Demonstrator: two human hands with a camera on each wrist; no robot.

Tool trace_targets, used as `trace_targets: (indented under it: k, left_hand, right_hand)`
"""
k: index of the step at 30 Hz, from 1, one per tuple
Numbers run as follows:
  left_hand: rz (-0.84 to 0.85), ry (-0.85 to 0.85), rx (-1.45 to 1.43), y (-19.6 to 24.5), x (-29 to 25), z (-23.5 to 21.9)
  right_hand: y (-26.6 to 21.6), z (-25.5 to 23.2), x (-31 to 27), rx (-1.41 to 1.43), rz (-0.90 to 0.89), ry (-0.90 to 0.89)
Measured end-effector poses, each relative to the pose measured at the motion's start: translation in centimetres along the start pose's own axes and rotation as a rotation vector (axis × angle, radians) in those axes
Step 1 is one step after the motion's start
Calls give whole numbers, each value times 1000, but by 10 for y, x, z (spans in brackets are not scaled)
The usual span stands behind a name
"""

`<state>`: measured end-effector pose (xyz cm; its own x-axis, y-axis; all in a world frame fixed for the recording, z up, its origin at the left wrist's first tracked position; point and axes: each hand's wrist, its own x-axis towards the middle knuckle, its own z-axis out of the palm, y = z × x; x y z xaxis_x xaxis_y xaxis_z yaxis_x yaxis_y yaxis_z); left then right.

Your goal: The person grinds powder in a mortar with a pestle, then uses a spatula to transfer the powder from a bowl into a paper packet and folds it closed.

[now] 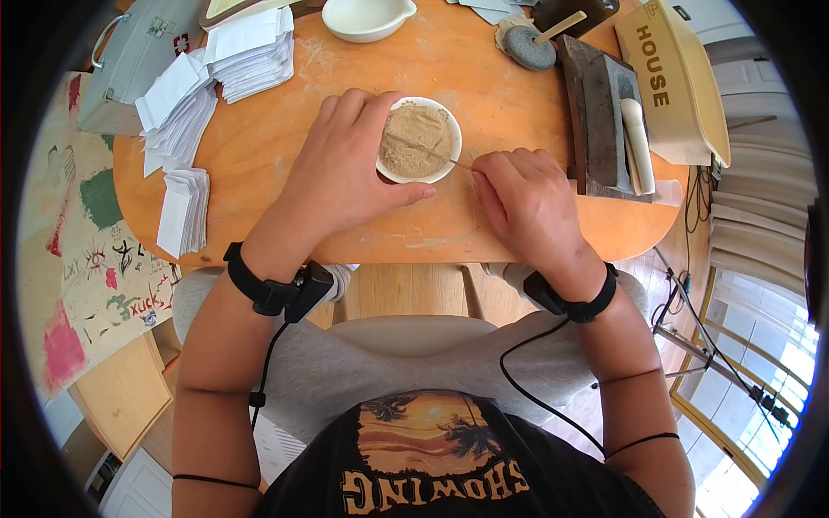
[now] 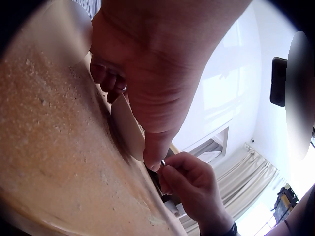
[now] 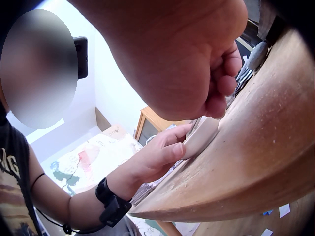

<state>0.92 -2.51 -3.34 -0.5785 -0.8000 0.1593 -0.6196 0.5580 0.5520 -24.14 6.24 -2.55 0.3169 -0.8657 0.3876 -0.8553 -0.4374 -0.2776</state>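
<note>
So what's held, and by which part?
Left hand: bowl, round its left side. Right hand: thin stick, by its end outside the bowl.

The left fingers (image 1: 373, 110) cover the bowl's (image 1: 458, 142) left side, and the right fingers (image 1: 518, 162) hide one end of the stick (image 1: 440, 156); how deep the other end sits in the powder (image 1: 420, 119) cannot be told. Both wrist views show the bowl's outside but hide its contents. The head view's upper edge cuts off the dish (image 1: 367, 24), dark pot (image 1: 596, 10), case (image 1: 129, 73) and worktop (image 1: 496, 95). Some scrawls on the painted sheet (image 1: 99, 259) are too small to read. In the right wrist view, the person's head (image 3: 39, 69) is blurred out; in the left, a pale patch (image 2: 64, 34) is too blurred to name.
</note>
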Motion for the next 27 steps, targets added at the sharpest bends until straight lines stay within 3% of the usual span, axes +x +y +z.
trace_targets:
  k: [16, 27]
  left_hand:
    - [-5, -7, 0, 0, 0, -1]
    - [4, -11, 11, 0, 0, -3]
  right_hand:
    - [0, -4, 1, 9, 6, -80]
    - [2, -4, 2, 42, -8, 20]
